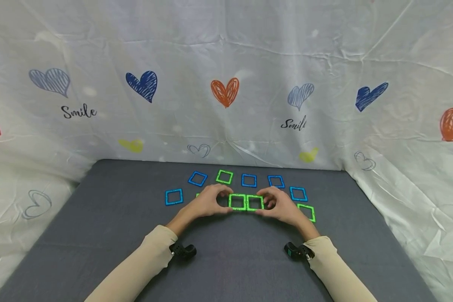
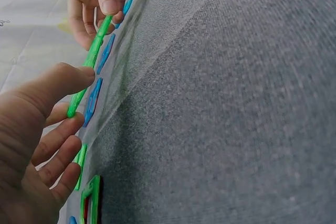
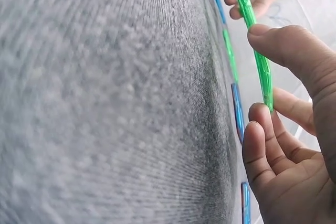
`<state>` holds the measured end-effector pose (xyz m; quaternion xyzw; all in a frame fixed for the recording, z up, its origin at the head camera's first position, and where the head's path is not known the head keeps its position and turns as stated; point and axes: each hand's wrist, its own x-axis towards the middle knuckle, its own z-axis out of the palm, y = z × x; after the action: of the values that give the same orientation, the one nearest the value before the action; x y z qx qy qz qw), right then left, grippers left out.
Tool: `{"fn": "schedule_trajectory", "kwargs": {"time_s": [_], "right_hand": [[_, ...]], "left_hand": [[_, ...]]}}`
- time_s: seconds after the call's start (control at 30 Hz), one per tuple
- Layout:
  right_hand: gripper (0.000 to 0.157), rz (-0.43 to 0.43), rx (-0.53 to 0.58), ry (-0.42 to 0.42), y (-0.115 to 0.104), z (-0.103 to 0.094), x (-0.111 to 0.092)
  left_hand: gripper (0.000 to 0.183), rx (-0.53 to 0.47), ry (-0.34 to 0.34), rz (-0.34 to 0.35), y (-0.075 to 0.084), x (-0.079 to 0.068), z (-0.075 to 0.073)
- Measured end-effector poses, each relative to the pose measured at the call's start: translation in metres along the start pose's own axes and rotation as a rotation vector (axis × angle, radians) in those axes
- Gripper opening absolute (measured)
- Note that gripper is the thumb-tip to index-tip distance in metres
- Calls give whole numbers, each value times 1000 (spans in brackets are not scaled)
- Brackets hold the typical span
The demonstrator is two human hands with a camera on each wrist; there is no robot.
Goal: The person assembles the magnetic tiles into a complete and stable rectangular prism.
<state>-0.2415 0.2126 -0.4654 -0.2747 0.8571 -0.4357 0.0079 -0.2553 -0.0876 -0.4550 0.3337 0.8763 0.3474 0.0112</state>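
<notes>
Two green square magnetic tiles, a left tile (image 1: 237,194) and a right tile (image 1: 255,196), meet edge to edge above the table. My left hand (image 1: 210,202) pinches the outer side of the left one between thumb and fingers. On the opposite side, my right hand (image 1: 281,204) pinches the right one the same way. Seen edge-on in the left wrist view, the green tiles (image 2: 94,50) form a nearly straight strip held off the cloth. From the right wrist view, the green strip (image 3: 262,72) lies between the thumb and fingertips.
Loose tiles curve around the hands on the dark grey table (image 1: 230,260): several blue ones, such as a blue tile (image 1: 167,197), plus a green tile (image 1: 217,176) behind and another green tile (image 1: 313,214) at right. One green tile is mostly hidden by the left hand. A white printed curtain (image 1: 226,50) hangs behind.
</notes>
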Motion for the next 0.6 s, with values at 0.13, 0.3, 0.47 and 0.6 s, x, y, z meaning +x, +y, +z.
{"fn": "schedule_trajectory", "kwargs": {"time_s": [0.13, 0.3, 0.47, 0.6], "right_hand": [[51, 10, 10, 13, 2, 1, 0], [52, 28, 30, 15, 3, -1, 1], [50, 51, -7, -1, 3, -2, 2], [50, 52, -22, -8, 4, -3, 4]], "left_hand": [[51, 27, -2, -4, -1, 4, 2], [50, 27, 2, 5, -3, 9, 4], [49, 11, 2, 4, -5, 11, 8], [49, -8, 0, -13, -5, 12, 9]]}}
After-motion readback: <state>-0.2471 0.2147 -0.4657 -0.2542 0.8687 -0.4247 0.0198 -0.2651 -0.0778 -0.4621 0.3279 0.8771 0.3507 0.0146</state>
